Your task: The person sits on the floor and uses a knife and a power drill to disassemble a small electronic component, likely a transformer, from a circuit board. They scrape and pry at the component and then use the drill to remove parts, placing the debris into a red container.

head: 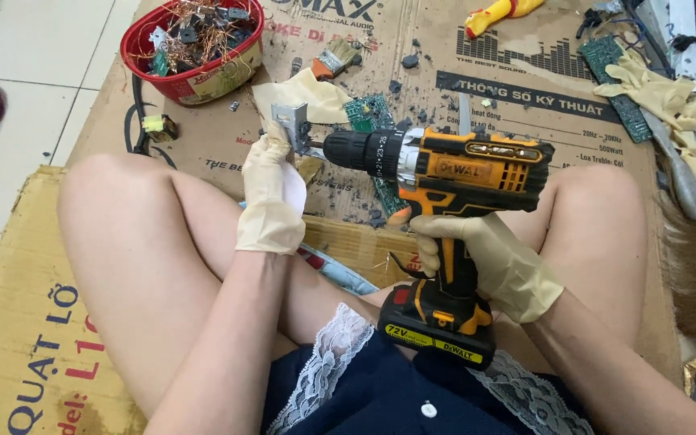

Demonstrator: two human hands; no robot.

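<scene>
Floor: flattened cardboard sheets (34,322) laid over pale tiles, littered with dark debris.
Right hand (485,258): gloved, wrapped tight round the grip of a yellow-and-black cordless drill (445,173), held level above the lap.
Left hand (271,189): gloved, fingers closed on a small grey metal bracket (292,122), which meets the drill's tip.
Nearby: a red basket (195,80) of copper wire and parts at the upper left; a green circuit board (368,113) behind the drill.

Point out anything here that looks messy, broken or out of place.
Dark broken bits lie scattered over the cardboard beyond the drill. A bare green circuit board lies among them, and a limp spare glove is flung down at the far right.
</scene>
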